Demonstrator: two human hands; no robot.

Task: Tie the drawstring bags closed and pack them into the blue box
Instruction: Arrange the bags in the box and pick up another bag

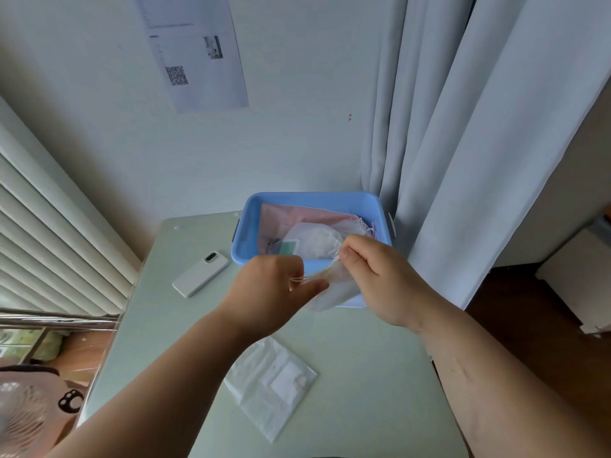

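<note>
A sheer white drawstring bag (334, 290) hangs in the air between my hands, just in front of the blue box (244, 239). My left hand (274, 289) pinches its drawstring, which runs taut across my fingers. My right hand (373, 276) grips the bag's gathered mouth. The blue box stands at the far edge of the table and holds a pink bag (297, 214) and a white bag (314, 239) with loose strings. A flat white bag (271, 381) lies on the table near me.
A white phone (200, 274) lies face down on the pale green table (363, 375), left of the box. Grey curtains (463, 143) hang behind and to the right. The table's right edge drops to a dark wood floor (515, 302).
</note>
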